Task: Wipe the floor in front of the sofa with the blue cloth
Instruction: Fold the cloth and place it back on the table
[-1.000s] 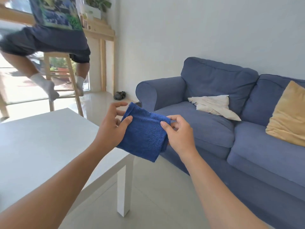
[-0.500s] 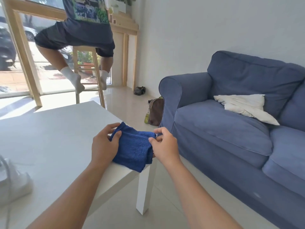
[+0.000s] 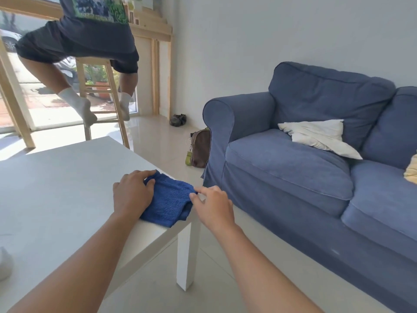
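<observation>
The folded blue cloth (image 3: 168, 201) lies on the near right corner of the white table (image 3: 67, 188). My left hand (image 3: 133, 193) rests palm down on the cloth's left edge, fingers curled over it. My right hand (image 3: 213, 205) pinches the cloth's right edge between thumb and fingertips. The blue sofa (image 3: 316, 172) stands to the right, and a strip of pale tiled floor (image 3: 221, 256) runs between it and the table.
A person sits on a wooden stool (image 3: 99, 91) at the back left, feet off the floor. A brown bag (image 3: 200, 147) leans on the sofa arm. A white cushion (image 3: 320, 136) and a yellow cushion (image 3: 411, 172) lie on the sofa. A dark bundle (image 3: 178, 120) sits by the wall.
Both hands have brought the cloth down from mid-air onto the table corner. The view has shifted left and downward.
</observation>
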